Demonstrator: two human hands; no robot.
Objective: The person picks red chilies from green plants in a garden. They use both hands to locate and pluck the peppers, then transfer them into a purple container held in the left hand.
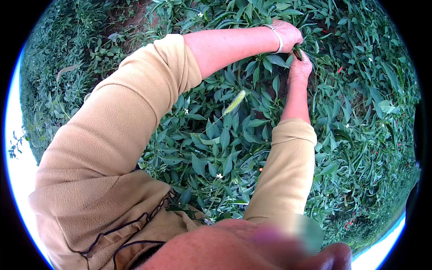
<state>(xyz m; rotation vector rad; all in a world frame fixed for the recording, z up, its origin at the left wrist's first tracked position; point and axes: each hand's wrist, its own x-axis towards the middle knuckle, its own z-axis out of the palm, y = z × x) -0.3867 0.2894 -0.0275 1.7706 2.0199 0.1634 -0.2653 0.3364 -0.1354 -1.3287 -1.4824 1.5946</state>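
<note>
Among the leaves of the chili pepper plants [225,135], both hands meet near the top of the view. My left hand [287,35], with a pale metal bangle [278,39] at its wrist, reaches across from the left. Its fingers are curled down and mostly hidden; whether they grip anything cannot be told. Just below it, my right hand [299,67] has its fingers closed around slim green peppers [297,53], which point up to the left fingertips. How many peppers there are is unclear.
Dense pepper plants surround both arms. A foxtail grass head [235,102] stands between the forearms. Red peppers [340,70] show among the foliage on the right, and small white flowers [219,176] lower down. Bare soil [135,20] shows at the upper left.
</note>
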